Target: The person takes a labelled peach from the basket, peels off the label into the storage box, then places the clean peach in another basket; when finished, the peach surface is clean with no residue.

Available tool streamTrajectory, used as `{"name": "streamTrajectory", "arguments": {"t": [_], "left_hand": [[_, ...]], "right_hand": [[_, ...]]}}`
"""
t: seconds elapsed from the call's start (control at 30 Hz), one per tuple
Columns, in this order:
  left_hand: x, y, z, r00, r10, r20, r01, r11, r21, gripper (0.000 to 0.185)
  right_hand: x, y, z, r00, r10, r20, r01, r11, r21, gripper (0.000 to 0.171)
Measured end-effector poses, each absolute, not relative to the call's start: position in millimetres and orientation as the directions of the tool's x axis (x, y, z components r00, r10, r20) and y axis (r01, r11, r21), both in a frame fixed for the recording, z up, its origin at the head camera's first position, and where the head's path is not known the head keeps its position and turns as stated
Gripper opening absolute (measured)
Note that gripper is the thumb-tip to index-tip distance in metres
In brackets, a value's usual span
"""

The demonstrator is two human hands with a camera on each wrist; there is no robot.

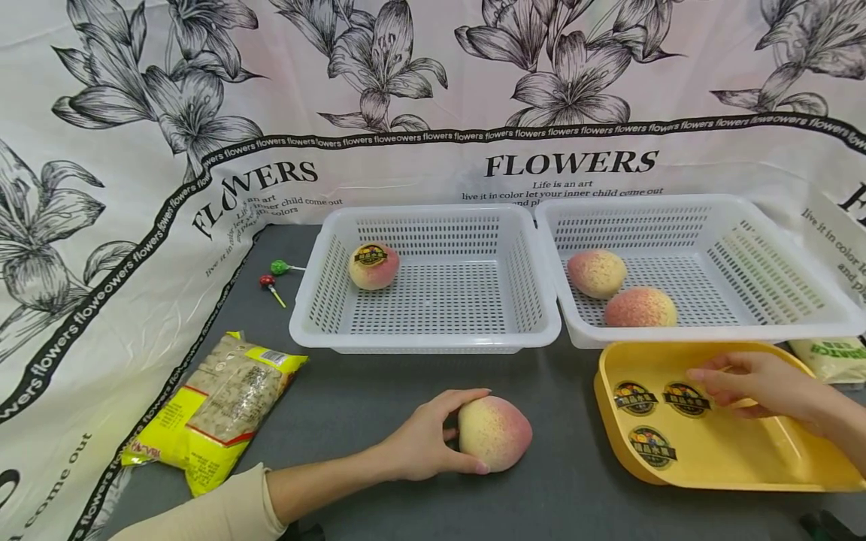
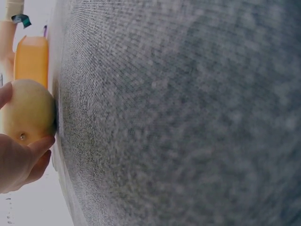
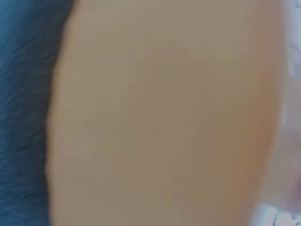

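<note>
Nearest me, I'm cupping the peach [image 1: 495, 433] on the grey table [image 1: 379, 391] with my left hand [image 1: 422, 443], fingers curled round its left side. My right hand [image 1: 754, 385] is pinching a sticker [image 1: 686, 398] in the yellow tray [image 1: 717, 451], right of the peach.

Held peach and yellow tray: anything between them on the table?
Nothing. In the head view, only bare grey table separates the peach gripped by the left hand from the yellow tray.
</note>
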State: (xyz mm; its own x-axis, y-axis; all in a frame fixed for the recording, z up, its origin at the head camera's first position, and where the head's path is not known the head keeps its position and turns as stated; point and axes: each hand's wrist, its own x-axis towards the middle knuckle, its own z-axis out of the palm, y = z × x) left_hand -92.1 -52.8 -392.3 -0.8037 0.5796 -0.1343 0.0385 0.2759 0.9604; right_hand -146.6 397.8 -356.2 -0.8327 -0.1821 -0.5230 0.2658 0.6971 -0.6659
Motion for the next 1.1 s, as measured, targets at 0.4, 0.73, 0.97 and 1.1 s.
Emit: {"name": "streamTrajectory", "arguments": {"t": [0.4,0.73,0.97,1.1], "left_hand": [[-94.0,-54.1,-393.0,-0.797,0.592,-0.117,0.063,0.274,0.960,0.079],[-92.5,-53.1,-392.7,-0.798,0.590,-0.126,0.052,0.275,0.960,0.078],[-92.2,-54.3,-397.0,-0.793,0.599,-0.113,0.055,0.254,0.966,0.078],[-92.0,-55.2,-398.9,-0.793,0.600,-0.100,0.058,0.238,0.969,0.077]], "right_hand": [[-139.2,325.7,-325.9,-0.642,-0.710,-0.289,0.361,0.052,-0.931,0.036],[-123.0,228.3,-338.3,-0.723,-0.559,-0.406,0.345,0.218,-0.913,0.054],[-111.4,190.8,-362.1,-0.741,-0.536,-0.405,0.313,0.258,-0.914,0.068],[-104.8,179.4,-371.9,-0.718,-0.571,-0.397,0.323,0.231,-0.918,0.070]]}}
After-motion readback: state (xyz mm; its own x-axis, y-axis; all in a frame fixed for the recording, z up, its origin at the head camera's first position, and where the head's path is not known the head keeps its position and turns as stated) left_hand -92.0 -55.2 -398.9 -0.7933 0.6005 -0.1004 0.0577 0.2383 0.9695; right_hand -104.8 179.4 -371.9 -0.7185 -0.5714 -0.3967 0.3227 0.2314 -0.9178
